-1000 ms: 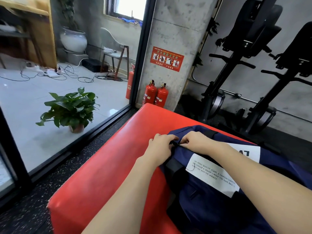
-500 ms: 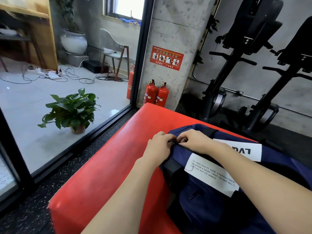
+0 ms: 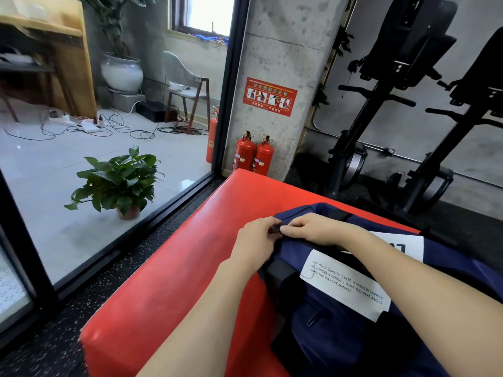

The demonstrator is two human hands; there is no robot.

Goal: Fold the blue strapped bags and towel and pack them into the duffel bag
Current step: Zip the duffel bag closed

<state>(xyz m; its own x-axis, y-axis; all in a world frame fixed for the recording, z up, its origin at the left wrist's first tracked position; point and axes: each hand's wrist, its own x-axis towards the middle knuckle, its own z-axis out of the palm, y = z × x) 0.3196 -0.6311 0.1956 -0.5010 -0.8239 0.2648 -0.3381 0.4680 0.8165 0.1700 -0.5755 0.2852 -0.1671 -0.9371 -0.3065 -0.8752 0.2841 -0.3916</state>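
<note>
On red bench, duffel bag, hands pinching zipper

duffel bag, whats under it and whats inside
The navy duffel bag lies on a red padded bench. Both hands pinch something small and dark at its top end. Its inside is covered by fabric.

Bright daylight from window, glare on pale floor, dim right side, wide-angle edge bending, slightly soft

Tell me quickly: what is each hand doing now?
Left hand: pinching the duffel bag at its end.
Right hand: pinching the same spot, perhaps the zipper.
</note>
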